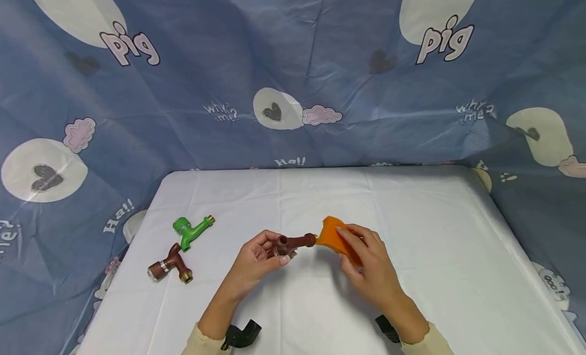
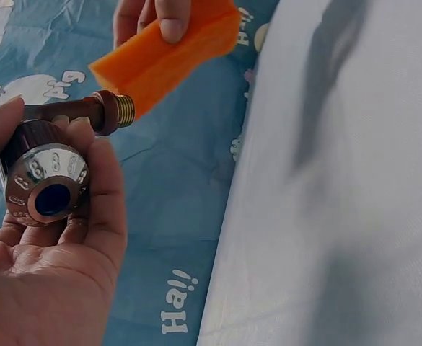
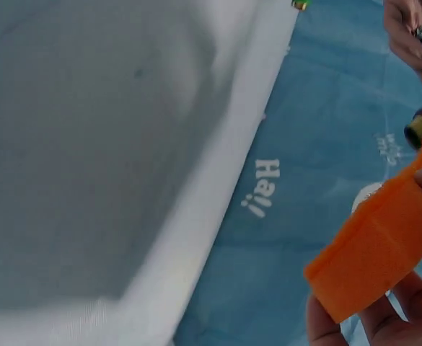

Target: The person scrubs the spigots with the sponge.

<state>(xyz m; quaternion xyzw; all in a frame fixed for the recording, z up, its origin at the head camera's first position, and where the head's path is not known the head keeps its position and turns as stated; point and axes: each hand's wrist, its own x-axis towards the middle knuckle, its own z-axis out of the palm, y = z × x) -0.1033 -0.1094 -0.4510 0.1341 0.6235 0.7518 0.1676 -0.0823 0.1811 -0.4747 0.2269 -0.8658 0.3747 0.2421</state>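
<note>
My left hand grips a brown tap by its ribbed handle, above the white table. In the left wrist view the handle's silver cap faces the camera, and the brass threaded end points toward the orange sponge. My right hand pinches that orange sponge between thumb and fingers. Its near edge overlaps the tap's threaded end in the head view. Seen from the right wrist, the sponge is a bent strip, with fingertips along its lower side.
On the left of the white table lie a green tap and, nearer me, a second brown tap. A blue printed cloth hangs behind the table and at its sides. Black devices sit at the wrists.
</note>
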